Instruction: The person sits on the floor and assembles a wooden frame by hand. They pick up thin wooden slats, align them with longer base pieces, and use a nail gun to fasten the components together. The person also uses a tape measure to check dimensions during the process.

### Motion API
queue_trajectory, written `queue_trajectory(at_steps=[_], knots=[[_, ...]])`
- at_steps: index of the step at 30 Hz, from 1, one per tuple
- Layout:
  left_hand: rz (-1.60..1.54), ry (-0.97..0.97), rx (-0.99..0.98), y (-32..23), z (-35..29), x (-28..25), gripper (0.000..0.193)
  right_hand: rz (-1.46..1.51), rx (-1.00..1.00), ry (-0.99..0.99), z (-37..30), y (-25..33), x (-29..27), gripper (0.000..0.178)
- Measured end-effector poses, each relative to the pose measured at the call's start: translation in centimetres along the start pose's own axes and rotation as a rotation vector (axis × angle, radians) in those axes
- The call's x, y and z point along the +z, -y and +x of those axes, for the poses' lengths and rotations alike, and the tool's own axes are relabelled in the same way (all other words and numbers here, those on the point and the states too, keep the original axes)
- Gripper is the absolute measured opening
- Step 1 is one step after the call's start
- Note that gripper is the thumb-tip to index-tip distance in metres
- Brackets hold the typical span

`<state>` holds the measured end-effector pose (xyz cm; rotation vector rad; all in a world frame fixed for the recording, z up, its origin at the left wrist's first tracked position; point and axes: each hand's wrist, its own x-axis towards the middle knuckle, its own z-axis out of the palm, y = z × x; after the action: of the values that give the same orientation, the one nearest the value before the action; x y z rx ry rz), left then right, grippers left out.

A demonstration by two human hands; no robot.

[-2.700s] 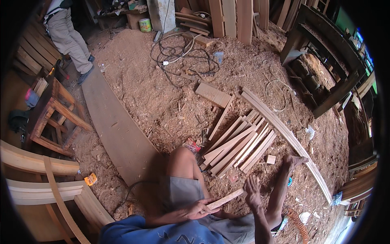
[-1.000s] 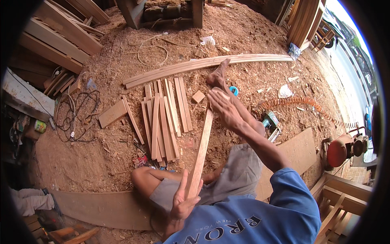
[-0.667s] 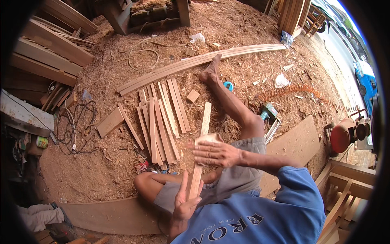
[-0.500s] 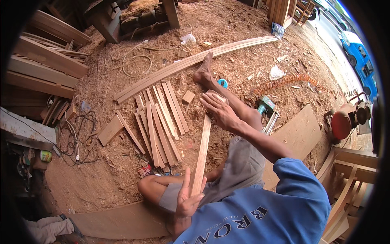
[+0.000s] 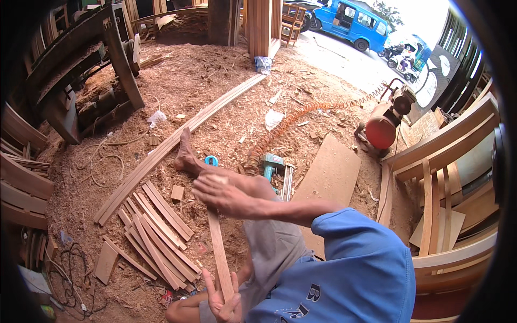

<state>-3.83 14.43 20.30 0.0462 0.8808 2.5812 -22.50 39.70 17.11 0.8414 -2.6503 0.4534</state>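
Note:
A narrow wooden strip (image 5: pixel 219 245) slants from my lap out toward my outstretched leg. At its near end my left hand (image 5: pixel 223 302) holds it from beneath, the thumb bent over the edge and two fingers stretched along the sides. My right hand (image 5: pixel 223 196) lies across the far part, palm down, somewhat blurred. Under and beside its fingers shows a pale tan piece (image 5: pixel 216 178) whose kind I cannot make out. The strip's far end is hidden below this hand. To the left, several cut wooden strips (image 5: pixel 156 237) lie in a loose pile, with a small wood block (image 5: pixel 177 193) close by.
Long boards (image 5: pixel 161 159) stretch over the shavings beyond my foot. A teal nail gun (image 5: pixel 272 167) with a coiled orange hose (image 5: pixel 301 114) lies right of my leg, near a flat panel (image 5: pixel 328 172) and a red compressor (image 5: pixel 381 132). Wooden frames (image 5: pixel 431 204) stand at right; a blue tape measure (image 5: pixel 211 161) lies by my shin.
The view has swung to the right, so the frames and street show more and the strip pile sits farther left. Both hands stay on the wooden strip.

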Motion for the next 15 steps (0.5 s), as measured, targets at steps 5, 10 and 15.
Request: queue_trajectory(at_steps=[5,10,15], knots=[[0.119,-0.107,0.149,-0.9,0.8,0.2,0.11,0.354,-0.462,0.115,-5.2,11.0,4.2,0.056],[0.178,-0.145,0.171,-1.9,0.4,0.2,0.11,-0.029,-0.232,-0.128,2.5,-0.9,5.3,0.062],[0.206,-0.16,0.189,-1.9,0.8,0.5,0.11,0.152,-0.02,-0.156,1.0,3.7,4.6,0.061]])
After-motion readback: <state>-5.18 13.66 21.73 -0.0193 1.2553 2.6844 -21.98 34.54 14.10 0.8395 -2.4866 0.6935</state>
